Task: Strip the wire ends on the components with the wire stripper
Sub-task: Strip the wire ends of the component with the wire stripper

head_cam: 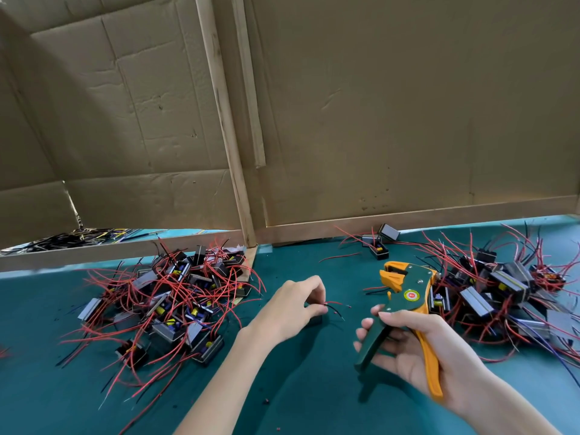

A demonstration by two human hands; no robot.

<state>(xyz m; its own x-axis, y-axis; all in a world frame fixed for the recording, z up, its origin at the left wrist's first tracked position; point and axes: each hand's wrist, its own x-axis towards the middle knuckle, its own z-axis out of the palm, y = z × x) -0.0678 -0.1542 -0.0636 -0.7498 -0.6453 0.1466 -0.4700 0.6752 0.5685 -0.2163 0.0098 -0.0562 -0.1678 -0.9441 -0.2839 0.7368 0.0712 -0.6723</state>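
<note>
My right hand [417, 343] grips a green and orange wire stripper [405, 296] by its handles, jaws up and pointing left, handles spread. My left hand [295, 306] holds a small black component [314, 318] on the green mat, mostly hidden under the fingers. Its red and black wires [337, 306] stick out to the right, toward the stripper, a short gap from the jaws. A pile of black components with red wires [175, 306] lies to the left of my left hand. Another such pile [502, 293] lies to the right, behind the stripper.
A cardboard wall [392, 105] with wooden battens [226, 120] closes the back of the green mat [307, 387]. Two loose components [378, 243] lie by the wall. Bits of stripped insulation [266, 401] dot the mat near me.
</note>
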